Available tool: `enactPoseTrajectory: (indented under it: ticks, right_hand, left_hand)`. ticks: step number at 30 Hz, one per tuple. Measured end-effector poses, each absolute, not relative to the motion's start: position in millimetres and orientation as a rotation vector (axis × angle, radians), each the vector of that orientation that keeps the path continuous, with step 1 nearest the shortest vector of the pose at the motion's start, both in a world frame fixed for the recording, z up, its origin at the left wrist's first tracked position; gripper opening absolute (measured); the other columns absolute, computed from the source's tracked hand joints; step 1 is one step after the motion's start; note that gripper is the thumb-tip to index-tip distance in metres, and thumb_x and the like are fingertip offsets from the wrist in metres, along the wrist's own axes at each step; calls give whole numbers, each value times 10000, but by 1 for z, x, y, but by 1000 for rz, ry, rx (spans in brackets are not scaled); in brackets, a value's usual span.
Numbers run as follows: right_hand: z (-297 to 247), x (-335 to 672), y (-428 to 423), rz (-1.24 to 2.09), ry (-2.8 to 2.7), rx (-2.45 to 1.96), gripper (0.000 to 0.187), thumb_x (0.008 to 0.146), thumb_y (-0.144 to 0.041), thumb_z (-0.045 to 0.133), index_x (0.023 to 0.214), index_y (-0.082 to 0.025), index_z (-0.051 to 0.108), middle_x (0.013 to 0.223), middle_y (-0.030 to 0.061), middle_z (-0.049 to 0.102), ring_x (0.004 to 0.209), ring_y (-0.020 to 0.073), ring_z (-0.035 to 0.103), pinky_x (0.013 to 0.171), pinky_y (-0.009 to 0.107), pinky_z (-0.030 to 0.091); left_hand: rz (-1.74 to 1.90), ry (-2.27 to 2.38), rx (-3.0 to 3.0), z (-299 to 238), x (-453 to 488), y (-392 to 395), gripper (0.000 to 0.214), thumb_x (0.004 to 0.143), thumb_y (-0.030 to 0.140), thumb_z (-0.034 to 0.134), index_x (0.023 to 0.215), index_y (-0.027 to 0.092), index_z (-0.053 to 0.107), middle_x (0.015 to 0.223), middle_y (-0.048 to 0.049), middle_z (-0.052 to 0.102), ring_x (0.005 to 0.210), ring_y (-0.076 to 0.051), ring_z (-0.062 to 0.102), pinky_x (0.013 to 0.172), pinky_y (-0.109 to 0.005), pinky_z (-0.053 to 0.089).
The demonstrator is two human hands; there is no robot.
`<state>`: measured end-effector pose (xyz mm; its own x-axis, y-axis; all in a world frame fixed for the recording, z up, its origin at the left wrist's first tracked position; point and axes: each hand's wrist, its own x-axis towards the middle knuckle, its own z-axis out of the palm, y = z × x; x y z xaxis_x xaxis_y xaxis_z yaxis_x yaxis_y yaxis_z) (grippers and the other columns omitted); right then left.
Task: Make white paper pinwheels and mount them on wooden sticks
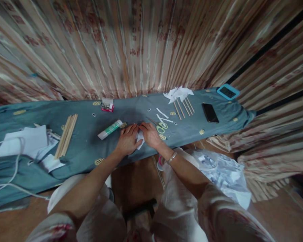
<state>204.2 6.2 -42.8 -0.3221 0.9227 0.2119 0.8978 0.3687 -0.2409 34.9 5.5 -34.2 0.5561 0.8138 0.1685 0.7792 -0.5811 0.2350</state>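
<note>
My left hand [127,139] and my right hand [150,134] lie close together on a small white piece of paper [140,138] on the blue cloth-covered table [86,148]. Fingers of both hands press down on the paper, which shows between them. A green and white glue stick [110,129] lies just left of my left hand. Yellow-handled scissors [161,127] and white paper strips [163,114] sit right of my right hand.
A bundle of wooden sticks [66,135] and white paper sheets [27,143] lie at the left. A small red box [107,106], several sticks with white paper tops [181,101], a black phone [210,113] and a blue timer [227,91] are farther back. A bag of paper scraps [222,174] hangs at right.
</note>
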Motion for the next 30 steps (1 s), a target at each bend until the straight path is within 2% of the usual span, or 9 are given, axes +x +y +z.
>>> enactPoseTrajectory:
  ticks: [11,17,30]
  right_hand:
    - [-49,216,0,219,-2270,-1479,381,923,-76,390,1158,-112,689,1306,158,639,1182,259,558,1083,410,462]
    - [-52,224,-4,241,-2231,-1383,382,914,-90,375,1124,-141,689,1281,154,654,1164,276,569,1058,471,483]
    - [-49,237,-18,236,-2205,-1401,343,923,-104,372,1063,-158,680,1254,143,673,1138,264,592,1054,484,476]
  left_hand:
    - [331,1348,2649,-30,35,3,584,940,426,487,1409,79,479,1536,-184,439,1415,-318,392,1106,-481,338]
    - [338,1338,2636,-30,35,2,609,934,428,502,1423,66,464,1537,-180,439,1416,-316,386,1106,-483,336]
    - [332,1315,2581,-26,34,1,612,934,413,519,1429,59,455,1542,-185,429,1425,-322,374,1120,-483,324]
